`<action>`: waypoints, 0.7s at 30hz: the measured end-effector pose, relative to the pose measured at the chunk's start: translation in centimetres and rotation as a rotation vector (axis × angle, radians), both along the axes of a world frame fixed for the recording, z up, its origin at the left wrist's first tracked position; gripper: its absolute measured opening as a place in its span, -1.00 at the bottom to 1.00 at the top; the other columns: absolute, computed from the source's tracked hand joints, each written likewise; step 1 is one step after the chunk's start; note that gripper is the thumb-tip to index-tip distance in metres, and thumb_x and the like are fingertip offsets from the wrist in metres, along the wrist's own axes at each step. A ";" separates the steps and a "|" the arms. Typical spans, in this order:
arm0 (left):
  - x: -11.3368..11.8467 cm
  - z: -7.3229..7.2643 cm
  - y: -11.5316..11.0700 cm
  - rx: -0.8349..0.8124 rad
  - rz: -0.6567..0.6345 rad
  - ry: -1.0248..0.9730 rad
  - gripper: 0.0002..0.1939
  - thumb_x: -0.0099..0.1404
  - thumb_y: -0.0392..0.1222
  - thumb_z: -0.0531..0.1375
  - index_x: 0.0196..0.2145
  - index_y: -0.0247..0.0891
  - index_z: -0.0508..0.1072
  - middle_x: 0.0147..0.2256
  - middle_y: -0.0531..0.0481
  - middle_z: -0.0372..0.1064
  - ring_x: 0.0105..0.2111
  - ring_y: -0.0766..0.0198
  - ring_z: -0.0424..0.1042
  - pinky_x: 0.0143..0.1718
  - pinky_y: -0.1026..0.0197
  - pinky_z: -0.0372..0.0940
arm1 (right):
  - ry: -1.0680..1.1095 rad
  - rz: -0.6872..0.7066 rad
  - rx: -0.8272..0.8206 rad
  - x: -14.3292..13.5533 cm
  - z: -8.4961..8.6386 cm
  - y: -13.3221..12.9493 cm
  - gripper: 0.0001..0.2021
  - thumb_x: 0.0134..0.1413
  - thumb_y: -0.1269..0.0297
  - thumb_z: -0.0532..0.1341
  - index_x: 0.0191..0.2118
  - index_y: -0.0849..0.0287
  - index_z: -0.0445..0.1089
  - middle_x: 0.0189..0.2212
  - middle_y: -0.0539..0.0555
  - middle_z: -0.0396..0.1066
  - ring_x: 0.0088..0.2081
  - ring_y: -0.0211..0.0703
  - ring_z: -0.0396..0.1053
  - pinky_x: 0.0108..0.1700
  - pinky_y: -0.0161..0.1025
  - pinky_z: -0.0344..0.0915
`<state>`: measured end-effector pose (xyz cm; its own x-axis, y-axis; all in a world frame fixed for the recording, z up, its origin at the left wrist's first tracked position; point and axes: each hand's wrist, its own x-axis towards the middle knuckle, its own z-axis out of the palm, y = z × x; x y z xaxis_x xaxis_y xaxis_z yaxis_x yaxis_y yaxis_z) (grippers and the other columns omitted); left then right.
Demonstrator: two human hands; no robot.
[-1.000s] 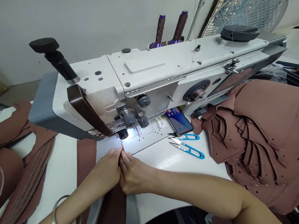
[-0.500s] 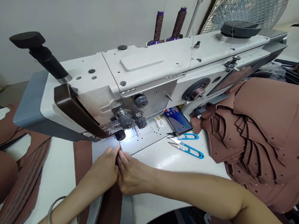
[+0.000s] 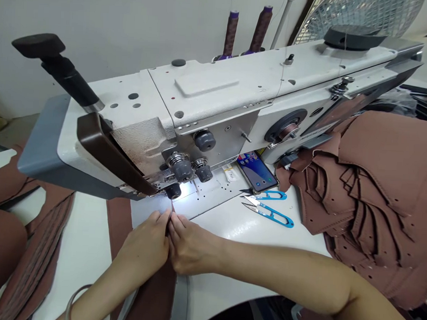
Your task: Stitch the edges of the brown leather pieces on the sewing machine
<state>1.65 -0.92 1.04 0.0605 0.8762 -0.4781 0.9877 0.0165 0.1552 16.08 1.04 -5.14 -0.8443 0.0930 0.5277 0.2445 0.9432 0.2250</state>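
As left hand (image 3: pixel 149 241) and right hand (image 3: pixel 191 247) are pinching strip (image 3: pixel 156 293) | it's lying just in front of machine (image 3: pixel 210 88) | looking light, soft, bendy | edges nearest machine are probably giving best hold

Compared with a second ago, observed lower end of long brown leather strip (image 3: pixel 152 295) swung slightly leftward; found silver metal bangle (image 3: pixel 69 306) nearer bottom edge of view; saw less purple base (image 3: pixel 225 57) under tall brown thread spool (image 3: pixel 231 34).
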 end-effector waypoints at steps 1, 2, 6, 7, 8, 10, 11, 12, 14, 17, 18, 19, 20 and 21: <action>0.0 0.1 0.1 -0.001 0.000 -0.002 -0.47 0.29 -0.42 -0.09 0.20 -0.29 0.21 0.06 -0.22 0.33 -0.01 0.10 0.41 -0.01 0.06 0.28 | -0.004 0.004 0.000 0.0 0.0 0.0 -0.84 0.03 0.48 0.17 -0.36 0.48 0.47 -0.31 0.53 0.47 -0.23 0.38 0.46 -0.17 0.19 0.23; 0.0 0.1 0.1 -0.002 0.001 -0.006 -0.47 0.28 -0.43 -0.09 0.19 -0.29 0.22 0.05 -0.21 0.33 -0.01 0.10 0.41 -0.02 0.06 0.28 | -0.005 0.008 -0.001 0.0 0.0 0.0 -0.84 0.03 0.49 0.16 -0.36 0.48 0.46 -0.31 0.53 0.47 -0.24 0.37 0.46 -0.17 0.18 0.23; -0.1 0.1 0.4 0.000 0.003 -0.011 -0.45 0.28 -0.47 -0.09 0.20 -0.32 0.23 0.05 -0.19 0.34 0.03 0.15 0.39 0.05 0.12 0.24 | 0.025 -0.001 -0.003 0.0 0.2 -0.1 -0.81 0.04 0.52 0.11 -0.36 0.50 0.46 -0.32 0.53 0.47 -0.25 0.36 0.47 -0.19 0.14 0.24; 0.0 0.1 0.4 0.004 0.002 -0.009 -0.45 0.28 -0.48 -0.10 0.21 -0.33 0.22 0.05 -0.19 0.34 0.03 0.16 0.38 0.06 0.14 0.24 | 0.035 -0.008 -0.004 0.0 0.2 -0.1 -0.80 0.04 0.52 0.10 -0.36 0.51 0.46 -0.31 0.54 0.47 -0.23 0.37 0.46 -0.19 0.14 0.23; 0.0 0.0 0.5 0.009 0.003 -0.006 -0.44 0.28 -0.48 -0.10 0.21 -0.33 0.22 0.04 -0.19 0.34 0.03 0.16 0.38 0.06 0.14 0.24 | 0.043 -0.013 -0.005 0.0 0.2 0.0 -0.80 0.03 0.52 0.10 -0.36 0.51 0.47 -0.30 0.54 0.47 -0.22 0.39 0.46 -0.19 0.13 0.23; 0.1 -0.1 0.5 0.024 0.005 0.001 -0.44 0.29 -0.47 -0.10 0.23 -0.33 0.21 0.02 -0.20 0.35 0.01 0.13 0.39 0.04 0.13 0.26 | 0.050 -0.022 -0.003 0.0 0.3 0.1 -0.79 0.03 0.52 0.10 -0.35 0.52 0.48 -0.30 0.55 0.46 -0.22 0.40 0.46 -0.18 0.14 0.23; 0.2 -0.2 0.6 0.032 0.007 0.005 -0.44 0.29 -0.47 -0.10 0.23 -0.34 0.20 0.00 -0.20 0.35 -0.01 0.12 0.39 0.01 0.12 0.27 | 0.046 -0.023 -0.001 0.0 0.3 0.1 -0.78 0.03 0.52 0.10 -0.34 0.53 0.48 -0.29 0.54 0.47 -0.22 0.39 0.46 -0.17 0.14 0.23; 0.2 -0.2 0.6 0.041 0.007 0.007 -0.44 0.29 -0.47 -0.11 0.23 -0.34 0.21 -0.02 -0.20 0.35 -0.03 0.12 0.40 -0.01 0.12 0.29 | 0.042 -0.025 -0.001 -0.1 0.2 0.1 -0.78 0.03 0.51 0.10 -0.33 0.53 0.48 -0.29 0.54 0.47 -0.22 0.39 0.46 -0.17 0.14 0.23; 0.4 -0.2 0.6 0.061 -0.001 0.010 -0.46 0.31 -0.46 -0.13 0.22 -0.36 0.23 -0.07 -0.20 0.36 -0.07 0.11 0.40 -0.03 0.11 0.30 | 0.042 -0.032 -0.004 -0.1 0.2 0.1 -0.77 0.01 0.51 0.11 -0.33 0.53 0.49 -0.29 0.54 0.47 -0.22 0.39 0.46 -0.18 0.13 0.23; 0.5 -0.5 0.5 0.099 -0.041 0.009 -0.48 0.31 -0.46 -0.14 0.18 -0.42 0.27 -0.13 -0.20 0.37 -0.11 0.11 0.38 -0.04 0.11 0.31 | 0.045 -0.018 -0.011 -0.2 0.2 -0.1 -0.76 -0.01 0.49 0.11 -0.33 0.53 0.50 -0.30 0.55 0.46 -0.24 0.39 0.46 -0.21 0.13 0.25; 0.5 -0.6 0.4 0.116 -0.059 0.007 -0.49 0.30 -0.46 -0.14 0.16 -0.43 0.29 -0.15 -0.19 0.36 -0.13 0.12 0.37 -0.04 0.11 0.31 | 0.043 -0.014 -0.012 -0.2 0.2 -0.1 -0.76 -0.01 0.49 0.11 -0.33 0.53 0.50 -0.30 0.56 0.46 -0.24 0.38 0.47 -0.20 0.14 0.25; 0.4 -0.8 0.3 0.135 -0.077 0.004 -0.50 0.29 -0.47 -0.13 0.14 -0.43 0.31 -0.17 -0.18 0.36 -0.15 0.12 0.36 -0.04 0.11 0.31 | 0.035 -0.013 -0.013 -0.2 0.2 -0.2 -0.76 -0.01 0.49 0.11 -0.32 0.54 0.50 -0.30 0.58 0.46 -0.24 0.36 0.47 -0.20 0.15 0.26; 0.3 -1.1 0.3 0.158 -0.090 0.002 -0.50 0.28 -0.47 -0.12 0.12 -0.42 0.33 -0.19 -0.17 0.36 -0.17 0.13 0.36 -0.05 0.11 0.31 | 0.025 -0.016 -0.014 -0.2 0.2 -0.2 -0.75 0.00 0.49 0.11 -0.31 0.56 0.50 -0.28 0.59 0.45 -0.24 0.35 0.47 -0.19 0.16 0.27; 0.2 -1.3 0.3 0.181 -0.099 -0.002 -0.51 0.28 -0.47 -0.11 0.10 -0.42 0.35 -0.21 -0.16 0.36 -0.19 0.14 0.35 -0.06 0.11 0.31 | 0.016 -0.024 -0.016 -0.1 0.1 -0.2 -0.74 0.00 0.50 0.10 -0.30 0.57 0.50 -0.27 0.61 0.45 -0.23 0.33 0.47 -0.18 0.16 0.28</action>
